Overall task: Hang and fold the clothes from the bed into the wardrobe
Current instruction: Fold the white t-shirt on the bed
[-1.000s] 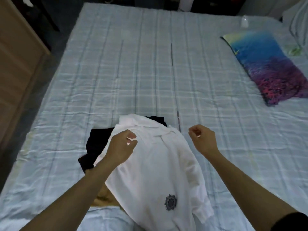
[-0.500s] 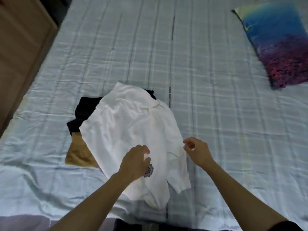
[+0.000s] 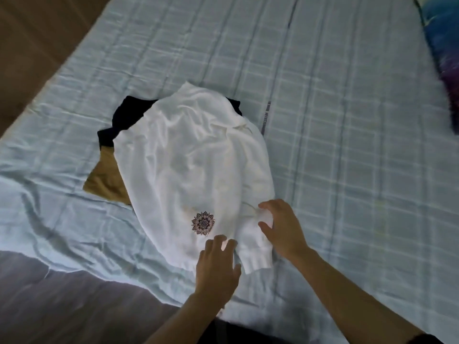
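Observation:
A white polo shirt point(image 3: 193, 160) with a small dark mandala print lies spread on the bed, collar pointing away from me. It covers most of a black garment point(image 3: 126, 115) and a tan garment point(image 3: 104, 182), which stick out on its left. My left hand point(image 3: 217, 266) rests at the shirt's near hem with fingers spread. My right hand point(image 3: 280, 229) curls over the shirt's near right sleeve, thumb and fingers around a fold of the fabric.
The bed point(image 3: 347, 145) has a pale blue checked sheet. A blue and purple pillow point(image 3: 444, 53) lies at the far right. Brown wooden furniture point(image 3: 32, 40) stands along the bed's left side. Grey floor shows at the near left.
The view has tilted down and closer. My left hand has slid down from the collar to the hem. My right hand has moved onto the right sleeve.

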Demonstrator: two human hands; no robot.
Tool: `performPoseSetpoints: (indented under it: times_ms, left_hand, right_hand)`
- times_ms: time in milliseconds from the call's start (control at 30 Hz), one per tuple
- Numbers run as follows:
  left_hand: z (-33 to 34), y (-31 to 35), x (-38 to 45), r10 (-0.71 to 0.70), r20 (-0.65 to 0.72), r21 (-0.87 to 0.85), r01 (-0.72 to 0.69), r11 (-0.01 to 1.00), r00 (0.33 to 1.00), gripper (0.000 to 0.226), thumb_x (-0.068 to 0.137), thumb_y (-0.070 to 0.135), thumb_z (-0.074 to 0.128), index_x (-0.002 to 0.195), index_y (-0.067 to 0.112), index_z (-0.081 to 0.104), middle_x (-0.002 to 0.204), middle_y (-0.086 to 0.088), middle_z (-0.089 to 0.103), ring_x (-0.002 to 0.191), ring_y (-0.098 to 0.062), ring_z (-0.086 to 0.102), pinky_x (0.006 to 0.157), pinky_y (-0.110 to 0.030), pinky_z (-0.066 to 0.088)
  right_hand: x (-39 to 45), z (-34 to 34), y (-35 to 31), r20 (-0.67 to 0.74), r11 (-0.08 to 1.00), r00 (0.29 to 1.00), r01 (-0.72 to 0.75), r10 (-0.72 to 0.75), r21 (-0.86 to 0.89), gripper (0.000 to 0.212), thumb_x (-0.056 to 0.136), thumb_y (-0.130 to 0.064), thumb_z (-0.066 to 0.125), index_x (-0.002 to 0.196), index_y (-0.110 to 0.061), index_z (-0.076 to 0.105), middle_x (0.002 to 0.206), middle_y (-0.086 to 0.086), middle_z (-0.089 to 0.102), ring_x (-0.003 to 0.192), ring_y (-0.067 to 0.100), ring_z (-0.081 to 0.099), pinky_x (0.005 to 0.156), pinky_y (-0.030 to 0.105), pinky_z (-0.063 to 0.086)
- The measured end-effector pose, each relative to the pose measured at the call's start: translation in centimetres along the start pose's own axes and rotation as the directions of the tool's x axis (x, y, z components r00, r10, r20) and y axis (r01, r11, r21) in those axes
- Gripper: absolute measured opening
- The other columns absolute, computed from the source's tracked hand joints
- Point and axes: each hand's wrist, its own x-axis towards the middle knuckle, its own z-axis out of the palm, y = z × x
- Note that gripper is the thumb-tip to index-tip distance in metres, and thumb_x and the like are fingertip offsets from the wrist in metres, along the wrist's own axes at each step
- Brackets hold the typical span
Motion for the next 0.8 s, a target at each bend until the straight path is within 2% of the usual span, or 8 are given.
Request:
performPoseSetpoints:
  times_ms: [67,133,267,333,433,567,667,800]
  left_hand:
    - [0.5,0.5,1.3,-0.02,-0.067,-0.036,0.018,0.999,0.998,0.043,0.09,0.037,0.055,0.132,0.029,0.05,0.142,0.004,0.041,0.125,-0.02,0.042,0.097,-0.032,0.042]
    - [0.9,0.8,2.6,-0.033,-0.104,-0.077,0.026,0.997,0.994,0.044,0.091,0.036,0.057,0.133,0.027,0.051,0.142,0.003,0.042,0.128,-0.022,0.041,0.099,-0.035,0.042]
    - [0.7,0.9,3.7,-0.037,-0.172,-0.127,0.015,0.992,0.984,0.039,0.089,0.032,0.061,0.127,0.024,0.057,0.138,0.001,0.047,0.126,-0.023,0.045,0.101,-0.037,0.042]
    - [0.2,0.9,3.5,-0.035,-0.197,-0.137,0.008,0.991,0.98,0.035,0.088,0.029,0.064,0.122,0.021,0.06,0.135,-0.001,0.05,0.122,-0.025,0.048,0.1,-0.037,0.044]
    - [-0.8,0.7,3.0,-0.049,-0.236,-0.147,0.015,0.989,0.97,0.03,0.087,0.026,0.065,0.116,0.02,0.064,0.128,0.0,0.055,0.118,-0.025,0.051,0.097,-0.036,0.043]
    - [-3.1,0.6,2.5,-0.107,-0.247,-0.173,0.065,0.983,0.963,0.031,0.091,0.03,0.06,0.121,0.025,0.058,0.125,0.009,0.055,0.123,-0.017,0.047,0.099,-0.03,0.037]
    - [-5.7,1.3,2.1,-0.113,-0.267,-0.184,0.065,0.981,0.957,0.036,0.092,0.036,0.058,0.126,0.026,0.054,0.127,0.01,0.053,0.121,-0.015,0.046,0.101,-0.028,0.035]
    - [-10.0,3.8,2.0,-0.081,-0.304,-0.207,0.017,0.978,0.949,0.044,0.09,0.048,0.06,0.128,0.028,0.052,0.128,0.013,0.052,0.121,-0.013,0.047,0.099,-0.03,0.038]
  right_hand:
    - [0.9,1.0,0.5,-0.01,0.995,0.998,0.057,-0.058,-0.077,0.051,0.079,-0.017,0.078,0.127,-0.017,0.06,0.13,0.001,0.056,0.125,0.022,0.048,0.106,0.034,0.04]
    - [1.7,2.1,0.7,0.007,0.984,0.996,0.092,-0.092,-0.154,0.054,0.077,-0.02,0.081,0.127,-0.019,0.06,0.133,0.001,0.056,0.126,0.022,0.048,0.102,0.037,0.041]
    - [3.2,3.2,1.1,-0.031,0.946,0.985,0.154,-0.17,-0.284,0.046,0.069,-0.01,0.085,0.111,-0.015,0.068,0.113,0.002,0.067,0.106,0.025,0.062,0.089,0.037,0.05]
    - [3.7,3.1,1.2,-0.066,0.947,0.984,0.14,-0.166,-0.291,0.034,0.073,-0.006,0.081,0.104,-0.014,0.07,0.106,0.002,0.069,0.099,0.025,0.065,0.087,0.039,0.052]
    - [4.1,2.2,1.1,-0.098,0.963,0.987,0.103,-0.131,-0.249,0.016,0.086,-0.007,0.069,0.1,-0.014,0.071,0.098,0.002,0.07,0.093,0.025,0.064,0.087,0.04,0.049]
    - [4.0,-0.6,-0.2,-0.149,0.988,0.982,0.095,-0.112,-0.12,0.017,0.087,-0.002,0.063,0.101,-0.011,0.068,0.098,0.004,0.068,0.091,0.025,0.063,0.088,0.04,0.048]
    - [3.6,-3.8,-2.1,-0.201,0.989,0.969,0.151,-0.145,0.011,0.017,0.086,-0.001,0.061,0.1,-0.012,0.065,0.093,0.001,0.066,0.084,0.02,0.062,0.077,0.029,0.045]
    - [2.9,-8.7,-6.1,-0.269,0.954,0.945,0.241,-0.188,0.18,0.007,0.095,-0.013,0.058,0.094,-0.019,0.061,0.085,-0.009,0.063,0.078,0.008,0.06,0.07,0.028,0.048]
